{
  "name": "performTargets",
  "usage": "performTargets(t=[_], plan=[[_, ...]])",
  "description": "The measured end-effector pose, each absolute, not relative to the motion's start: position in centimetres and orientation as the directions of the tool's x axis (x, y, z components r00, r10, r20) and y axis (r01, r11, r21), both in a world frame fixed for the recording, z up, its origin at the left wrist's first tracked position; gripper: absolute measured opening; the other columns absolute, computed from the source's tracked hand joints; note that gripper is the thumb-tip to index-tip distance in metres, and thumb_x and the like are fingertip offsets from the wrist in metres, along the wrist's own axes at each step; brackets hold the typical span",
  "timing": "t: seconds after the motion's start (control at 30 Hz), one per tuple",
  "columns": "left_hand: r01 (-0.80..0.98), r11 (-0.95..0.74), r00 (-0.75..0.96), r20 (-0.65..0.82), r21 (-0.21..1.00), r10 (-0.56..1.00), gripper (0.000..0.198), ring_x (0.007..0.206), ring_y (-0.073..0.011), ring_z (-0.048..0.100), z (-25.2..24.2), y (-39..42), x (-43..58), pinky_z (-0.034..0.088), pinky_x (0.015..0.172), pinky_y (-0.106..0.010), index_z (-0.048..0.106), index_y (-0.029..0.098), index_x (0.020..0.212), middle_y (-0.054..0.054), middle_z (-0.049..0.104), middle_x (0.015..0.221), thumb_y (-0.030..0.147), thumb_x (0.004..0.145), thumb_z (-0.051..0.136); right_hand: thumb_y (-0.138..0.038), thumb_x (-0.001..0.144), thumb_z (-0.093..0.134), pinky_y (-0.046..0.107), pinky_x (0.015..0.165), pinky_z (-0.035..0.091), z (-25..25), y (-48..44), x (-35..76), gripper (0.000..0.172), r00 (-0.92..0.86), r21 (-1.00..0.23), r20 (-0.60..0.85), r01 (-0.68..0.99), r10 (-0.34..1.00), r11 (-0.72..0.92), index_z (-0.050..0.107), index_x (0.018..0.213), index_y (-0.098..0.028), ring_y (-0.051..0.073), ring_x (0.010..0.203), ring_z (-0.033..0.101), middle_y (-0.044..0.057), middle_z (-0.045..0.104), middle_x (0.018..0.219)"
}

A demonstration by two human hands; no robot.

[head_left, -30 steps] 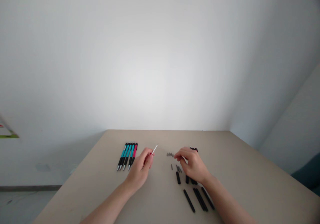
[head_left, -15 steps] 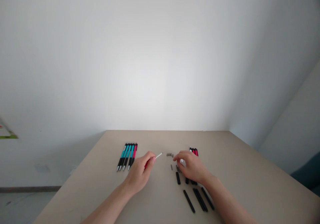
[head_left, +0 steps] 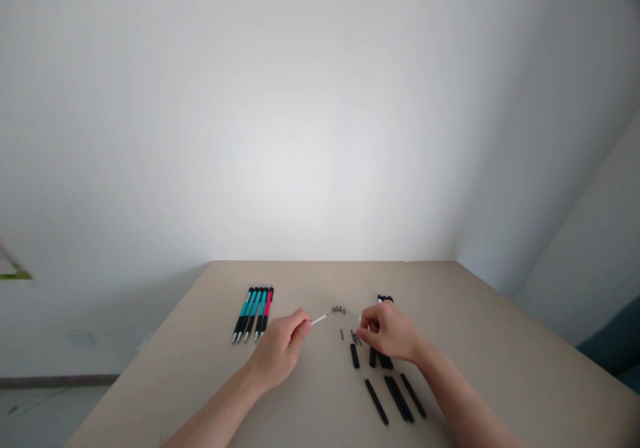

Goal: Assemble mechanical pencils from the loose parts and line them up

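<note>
My left hand (head_left: pixel 281 347) is closed round a pen body, mostly covered by the fingers. A thin white refill (head_left: pixel 319 319) sticks out of it to the right, tip away from the hand. My right hand (head_left: pixel 390 331) is closed in a pinch just above some small springs (head_left: pixel 354 336); whether anything sits between its fingertips I cannot make out. One more spring (head_left: pixel 342 334) lies apart to the left. Behind it stand several small metal pen tips (head_left: pixel 339 310). Short black grips (head_left: pixel 355 356) lie below the right hand, some partly hidden by it.
At the left, several assembled pens (head_left: pixel 254 313), turquoise and one red, lie in a row. Partly behind my right hand are pen upper parts (head_left: pixel 384 298). Long black tubes (head_left: pixel 377 401) lie near the front right. The table (head_left: pixel 310 401) meets the wall at the back.
My right hand's fingers have drawn together and shifted slightly right. The left hand has turned a little, and the red of the pen body no longer shows.
</note>
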State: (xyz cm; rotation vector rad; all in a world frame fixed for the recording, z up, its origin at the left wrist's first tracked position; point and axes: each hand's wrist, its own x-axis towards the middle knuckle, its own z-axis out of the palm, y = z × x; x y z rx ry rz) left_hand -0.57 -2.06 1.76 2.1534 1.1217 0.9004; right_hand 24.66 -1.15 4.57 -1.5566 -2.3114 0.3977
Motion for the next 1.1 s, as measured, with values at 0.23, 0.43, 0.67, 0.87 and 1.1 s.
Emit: performTargets(t=[0.23, 0.43, 0.67, 0.87, 1.1], plan=[[0.496, -0.504, 0.428, 0.306, 0.707, 0.85, 0.034, 0.055, -0.0128, 0.037, 1.8, -2.1, -0.5, 0.023, 0.054, -0.024, 0.042, 0.02, 0.072, 0.005, 0.037, 0.058, 0.038, 0.097, 0.031, -0.024, 0.06, 0.063, 0.02, 0.041, 0.028, 4.8, -2.5, 24.4, 0.013, -0.441, -0.382, -0.128, 0.848, 0.888, 0.367, 0.067, 0.053, -0.014, 0.009, 0.044, 0.044, -0.003, 0.05, 0.044], [0.483, -0.514, 0.45, 0.302, 0.709, 0.84, 0.032, 0.055, -0.0122, 0.037, 1.8, -2.0, -0.6, 0.023, 0.054, -0.024, 0.044, 0.019, 0.072, 0.005, 0.038, 0.058, 0.037, 0.097, 0.033, -0.028, 0.057, 0.067, 0.019, 0.041, 0.031, 4.7, -2.8, 24.5, 0.013, -0.462, -0.387, -0.213, 0.849, 0.861, 0.36, 0.071, 0.057, -0.016, 0.01, 0.044, 0.048, -0.002, 0.054, 0.046], [0.479, -0.51, 0.466, 0.286, 0.714, 0.837, 0.032, 0.056, -0.0121, 0.036, 1.8, -2.0, -0.6, 0.023, 0.055, -0.024, 0.043, 0.019, 0.072, 0.005, 0.036, 0.058, 0.037, 0.097, 0.033, -0.024, 0.058, 0.06, 0.019, 0.038, 0.028, 4.8, -3.2, 23.8, 0.014, -0.424, -0.345, -0.212, 0.876, 0.881, 0.338, 0.071, 0.057, -0.016, 0.011, 0.043, 0.046, 0.0, 0.054, 0.046], [0.474, -0.514, 0.48, 0.279, 0.715, 0.832, 0.033, 0.056, -0.0123, 0.037, 2.0, -2.1, -0.6, 0.024, 0.055, -0.024, 0.043, 0.019, 0.072, 0.005, 0.038, 0.059, 0.038, 0.097, 0.032, -0.024, 0.06, 0.059, 0.02, 0.039, 0.029, 4.7, -3.2, 23.5, 0.015, -0.428, -0.335, -0.192, 0.874, 0.883, 0.351, 0.071, 0.057, -0.016, 0.011, 0.044, 0.047, 0.001, 0.056, 0.047], [0.475, -0.522, 0.482, 0.287, 0.708, 0.828, 0.033, 0.056, -0.0118, 0.038, 1.8, -2.1, -0.6, 0.025, 0.054, -0.024, 0.045, 0.019, 0.072, 0.005, 0.038, 0.059, 0.037, 0.097, 0.033, -0.023, 0.061, 0.06, 0.02, 0.039, 0.026, 4.4, -3.0, 23.9, 0.013, -0.438, -0.362, -0.197, 0.864, 0.877, 0.35, 0.068, 0.055, -0.015, 0.009, 0.043, 0.044, -0.001, 0.051, 0.045]])
